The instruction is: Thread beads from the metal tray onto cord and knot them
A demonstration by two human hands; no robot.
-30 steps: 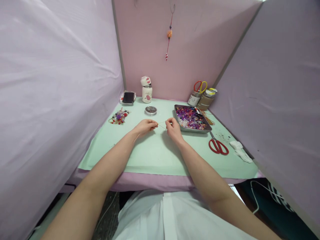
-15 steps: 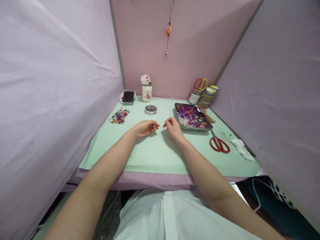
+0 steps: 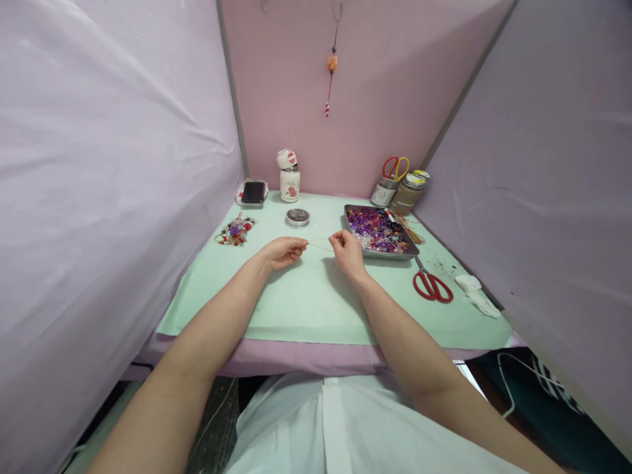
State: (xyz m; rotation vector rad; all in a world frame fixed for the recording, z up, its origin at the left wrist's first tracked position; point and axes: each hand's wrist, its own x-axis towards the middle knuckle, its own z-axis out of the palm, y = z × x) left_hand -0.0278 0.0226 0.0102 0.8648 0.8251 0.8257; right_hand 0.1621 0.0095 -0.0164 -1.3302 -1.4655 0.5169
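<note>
A thin pale cord (image 3: pixel 318 239) stretches between my two hands, just above the green table mat. My left hand (image 3: pixel 286 252) is closed, pinching the cord's left part between thumb and fingers. Opposite it, my right hand (image 3: pixel 346 253) pinches the cord's other part, next to the metal tray (image 3: pixel 382 255). Two strands show in the gap between the hands. Whatever else lies inside the left fingers is hidden. Many small purple, red and clear beads (image 3: pixel 375 229) fill the tray.
Red-handled scissors (image 3: pixel 432 287) lie right of the tray, near a crumpled white cloth (image 3: pixel 476 295). Finished-looking beaded strings (image 3: pixel 236 230) lie at left. A round tin (image 3: pixel 297 217), a white bottle (image 3: pixel 289 181), a phone (image 3: pixel 253 193) and jars (image 3: pixel 409 194) stand behind.
My hands have drawn slightly apart, and the cord between them is longer and tauter. The left fingers have closed further; the colored beads seen there earlier are now hidden.
</note>
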